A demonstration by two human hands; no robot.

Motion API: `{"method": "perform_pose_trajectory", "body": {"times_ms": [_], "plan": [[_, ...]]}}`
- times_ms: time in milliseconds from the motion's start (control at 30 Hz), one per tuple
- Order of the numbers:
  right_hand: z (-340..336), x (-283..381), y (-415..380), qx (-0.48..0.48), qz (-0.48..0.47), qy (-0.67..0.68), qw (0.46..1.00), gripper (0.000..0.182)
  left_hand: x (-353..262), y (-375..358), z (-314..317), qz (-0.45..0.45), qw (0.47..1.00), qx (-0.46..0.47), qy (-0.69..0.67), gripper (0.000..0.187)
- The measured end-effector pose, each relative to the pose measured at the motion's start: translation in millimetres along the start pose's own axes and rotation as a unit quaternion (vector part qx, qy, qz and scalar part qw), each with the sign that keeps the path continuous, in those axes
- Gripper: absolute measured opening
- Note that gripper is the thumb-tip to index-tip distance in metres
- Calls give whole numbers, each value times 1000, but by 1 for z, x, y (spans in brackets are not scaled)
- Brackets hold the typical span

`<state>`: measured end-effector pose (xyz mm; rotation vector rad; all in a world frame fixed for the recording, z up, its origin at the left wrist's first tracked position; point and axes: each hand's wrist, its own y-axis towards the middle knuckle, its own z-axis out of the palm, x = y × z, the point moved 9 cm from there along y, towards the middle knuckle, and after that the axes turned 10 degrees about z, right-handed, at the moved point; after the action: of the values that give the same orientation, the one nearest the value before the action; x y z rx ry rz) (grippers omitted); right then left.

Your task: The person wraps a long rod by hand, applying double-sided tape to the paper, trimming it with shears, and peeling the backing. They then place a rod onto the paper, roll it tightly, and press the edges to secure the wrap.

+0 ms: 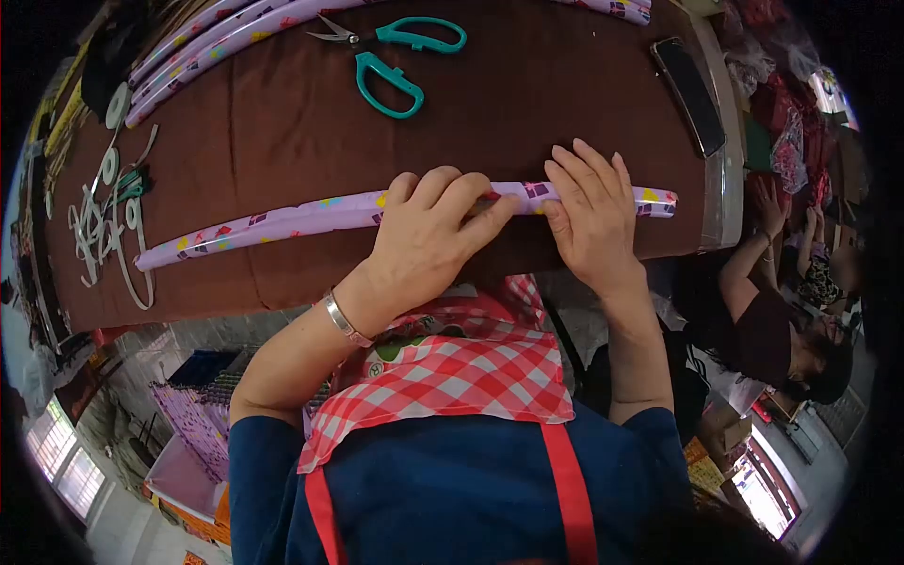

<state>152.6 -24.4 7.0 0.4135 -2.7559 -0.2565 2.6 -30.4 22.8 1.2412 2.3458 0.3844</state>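
Observation:
A long, thin purple roll (311,217) with a coloured pattern lies across the brown cloth. My left hand (428,231), a bracelet on its wrist, is curled over the middle of the roll, fingers bent and thumb along it. Nearer the roll's right end, my right hand (593,212) rests flat on it with the fingers stretched out. Part of the roll is hidden under both hands. Beyond them lie open scissors (391,71) with teal handles.
More patterned rolls (217,42) lie at the top left, near white tape (94,226). A black phone (689,99) is by the right edge of the brown-covered table (527,94). Other people (772,311) sit at the right.

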Motion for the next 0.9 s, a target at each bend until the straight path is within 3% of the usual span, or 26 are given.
{"method": "perform_pose_trajectory", "body": {"times_ms": [300,500,700,900], "plan": [[-1,1,-1,-9,-7,4,1000,38,14,-16,-11,7,1000,4,17,38],[0,1,-1,-3,0,3,1000,37,14,-30,-28,49,997,-52,19,35],[4,26,3,35,-21,-5,999,42,16,-25,-24,2,997,9,73,36],[20,58,7,40,-68,22,997,48,20,-32,-29,-9,996,-5,91,37]]}}
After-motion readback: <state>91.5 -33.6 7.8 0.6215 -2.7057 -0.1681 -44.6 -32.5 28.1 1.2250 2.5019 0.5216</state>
